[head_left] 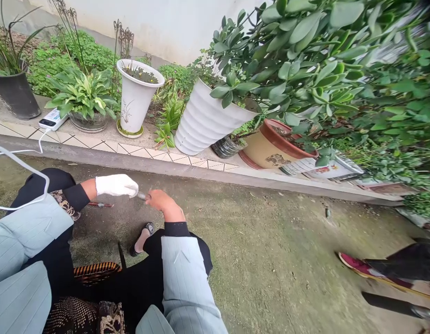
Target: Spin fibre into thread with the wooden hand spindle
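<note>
My left hand (116, 185), in a white glove, is closed around one end of a small dark metal piece (142, 196). My bare right hand (161, 202) is curled closed on its other end, so both hands meet just above the mossy concrete ground. What the piece is stays unclear. A thin metal tool with a reddish handle (100, 204) lies on the ground below my left wrist. My foot in a dark sandal (142, 239) shows under my right forearm.
A tiled ledge (97, 144) carries a black pot (15, 93), a tall white pot (135, 99), a ribbed white pot (204, 123) and a terracotta pot (270, 147). A power bank (52, 118) with a white cable sits there. Another person's foot (357, 267) is at right.
</note>
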The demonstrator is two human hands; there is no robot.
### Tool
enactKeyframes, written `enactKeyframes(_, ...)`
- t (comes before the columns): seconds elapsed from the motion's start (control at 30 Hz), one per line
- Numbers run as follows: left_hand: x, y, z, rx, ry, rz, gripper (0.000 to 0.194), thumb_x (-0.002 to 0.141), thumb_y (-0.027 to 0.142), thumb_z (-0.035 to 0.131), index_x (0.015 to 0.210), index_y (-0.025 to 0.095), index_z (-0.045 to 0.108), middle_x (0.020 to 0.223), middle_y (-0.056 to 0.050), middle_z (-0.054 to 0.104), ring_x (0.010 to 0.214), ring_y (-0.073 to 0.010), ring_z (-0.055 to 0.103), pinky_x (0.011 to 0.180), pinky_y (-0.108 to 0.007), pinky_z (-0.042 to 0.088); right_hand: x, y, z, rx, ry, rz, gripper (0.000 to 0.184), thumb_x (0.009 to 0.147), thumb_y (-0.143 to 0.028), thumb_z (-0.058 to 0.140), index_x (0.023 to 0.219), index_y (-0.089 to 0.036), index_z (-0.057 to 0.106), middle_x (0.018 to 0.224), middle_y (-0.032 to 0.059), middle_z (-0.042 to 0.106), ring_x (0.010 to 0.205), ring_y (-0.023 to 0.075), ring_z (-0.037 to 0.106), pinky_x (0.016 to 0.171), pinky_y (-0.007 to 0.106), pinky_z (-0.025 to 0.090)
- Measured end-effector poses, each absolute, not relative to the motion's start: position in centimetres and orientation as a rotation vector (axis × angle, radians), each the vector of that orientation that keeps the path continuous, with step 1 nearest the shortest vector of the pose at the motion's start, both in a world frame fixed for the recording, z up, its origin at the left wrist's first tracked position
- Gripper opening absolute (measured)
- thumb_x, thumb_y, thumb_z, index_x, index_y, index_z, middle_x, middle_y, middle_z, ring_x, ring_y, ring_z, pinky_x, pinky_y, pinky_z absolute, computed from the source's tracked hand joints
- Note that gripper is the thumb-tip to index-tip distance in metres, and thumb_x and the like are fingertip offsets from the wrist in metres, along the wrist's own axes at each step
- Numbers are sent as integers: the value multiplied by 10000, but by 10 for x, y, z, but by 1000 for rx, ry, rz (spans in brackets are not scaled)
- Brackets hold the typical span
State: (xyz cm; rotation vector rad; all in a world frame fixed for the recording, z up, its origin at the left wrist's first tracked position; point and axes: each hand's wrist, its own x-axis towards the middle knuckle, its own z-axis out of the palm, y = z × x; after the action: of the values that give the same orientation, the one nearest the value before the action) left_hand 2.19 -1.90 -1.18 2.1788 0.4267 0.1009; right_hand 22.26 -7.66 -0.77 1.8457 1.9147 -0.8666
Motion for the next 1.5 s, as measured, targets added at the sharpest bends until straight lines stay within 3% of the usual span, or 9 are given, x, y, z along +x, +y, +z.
enactKeyframes(0.27,25,-8,-26,1926,501,203,265,841,371,520,748,135,599,715,-3,590,664,-115,488,637,-205,390,230,-96,11,1174,2055,-1838,114,750,-260,656,797,-165,615,663,-27,584,597,102,546,574,215,412)
enactKeyframes(0.43,29,-14,-39,1679,519,149,352,854,457,533,799,118,610,629,3,517,501,-83,395,468,-203,299,259,-90,12,2051,2225,-2121,215,756,-339,624,853,-156,569,714,-15,572,602,92,511,594,221,430)
enactKeyframes(0.57,31,-24,-28,1670,426,28,346,862,456,546,823,124,636,596,17,470,489,-78,351,452,-207,249,268,-77,-1,2753,2028,-1640,197,842,-337,522,921,-163,571,782,29,607,625,115,529,620,250,444)
enactKeyframes(0.7,28,-24,-12,1768,447,99,320,848,422,544,770,121,618,685,-3,541,553,-83,388,522,-208,309,259,-72,-7,2516,1982,-925,159,828,-275,575,934,-166,623,899,94,662,780,183,587,684,283,420)
enactKeyframes(0.93,22,-11,-15,1967,495,201,247,833,348,521,753,133,611,744,-5,603,706,-121,500,688,-212,392,234,-90,5,1210,1918,-1816,107,756,-267,657,787,-171,620,632,-21,584,566,113,527,574,233,411)
enactKeyframes(1.1,28,-15,-29,1734,580,261,359,865,462,514,836,120,620,662,-3,545,549,-93,424,525,-209,343,261,-90,19,1937,2352,-2190,255,781,-404,624,872,-170,577,739,-9,564,622,98,504,609,225,436)
enactKeyframes(1.27,29,-25,-18,1697,415,49,363,866,467,535,816,121,634,645,4,509,523,-81,363,487,-208,280,272,-76,3,2754,2023,-1285,196,865,-336,535,966,-175,582,822,50,623,695,148,557,677,277,451)
enactKeyframes(1.37,25,-24,-8,1788,431,83,308,862,406,526,781,124,619,668,3,521,558,-84,380,530,-207,306,258,-73,-6,2452,1952,-839,192,842,-272,587,1002,-171,615,957,112,668,844,204,600,722,294,427)
enactKeyframes(1.5,21,-18,-7,1886,498,153,261,839,360,519,744,129,597,696,-2,549,616,-97,415,589,-206,341,240,-77,-8,1813,1990,-1096,90,788,-207,632,867,-167,649,837,79,679,741,179,609,644,263,403)
